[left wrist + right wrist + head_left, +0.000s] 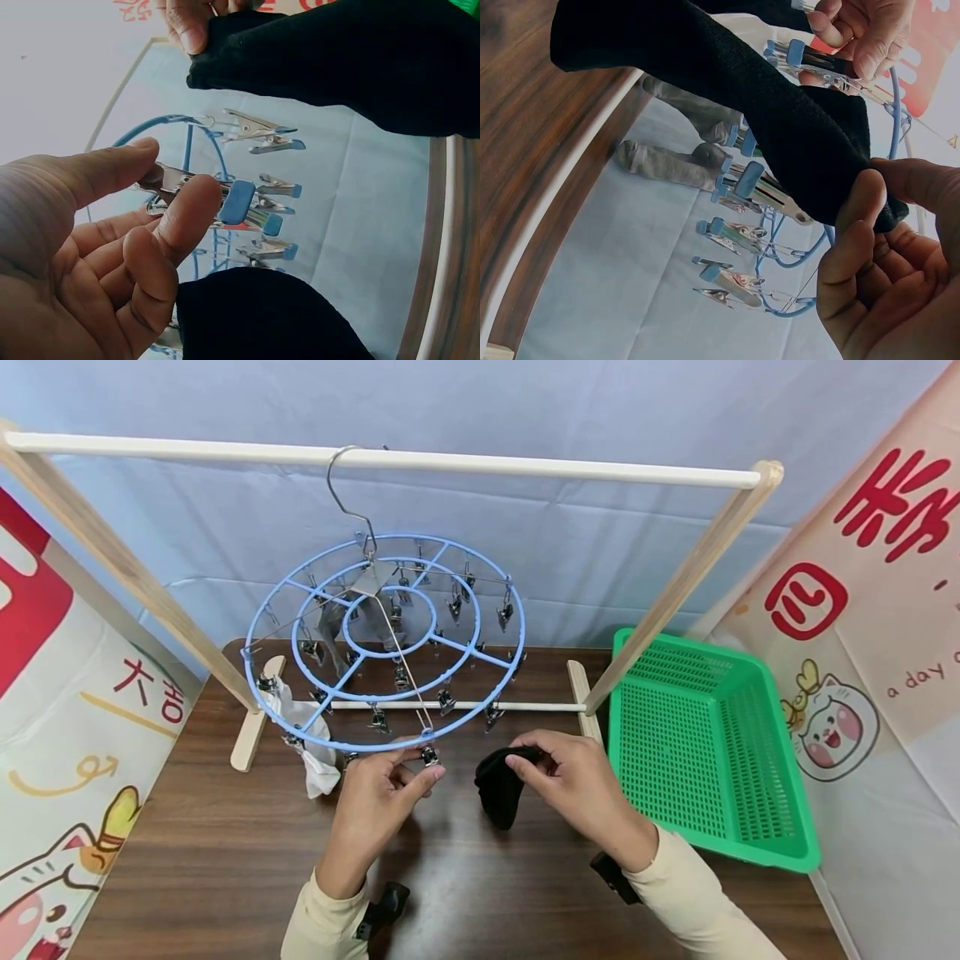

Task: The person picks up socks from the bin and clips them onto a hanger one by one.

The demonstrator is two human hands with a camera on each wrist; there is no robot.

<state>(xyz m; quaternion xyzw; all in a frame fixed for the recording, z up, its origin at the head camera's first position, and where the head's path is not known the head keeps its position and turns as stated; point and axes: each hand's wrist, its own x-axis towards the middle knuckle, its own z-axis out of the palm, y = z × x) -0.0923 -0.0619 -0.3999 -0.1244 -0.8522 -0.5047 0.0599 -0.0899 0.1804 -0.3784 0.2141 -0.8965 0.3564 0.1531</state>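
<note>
My left hand point(378, 797) pinches a metal clip point(238, 201) with blue tips at the near edge of the round blue drying hanger point(385, 747). To its right, my right hand point(581, 781) holds a black sock point(501, 787) by one end between thumb and fingers; the rest dangles below. In the right wrist view the sock stretches from the fingertips toward the upper left. Another black cloth piece point(262, 315) shows at the bottom of the left wrist view, below my left hand. The clip's jaws stand near the sock, apart from it.
The hanger hooks over the white bar point(525, 465) of a wooden stand. Grey socks point(671, 165) and a white sock point(321, 768) hang from its clips, and several clips hold nothing. A green basket point(663, 760) stands on the right of the brown table point(225, 860).
</note>
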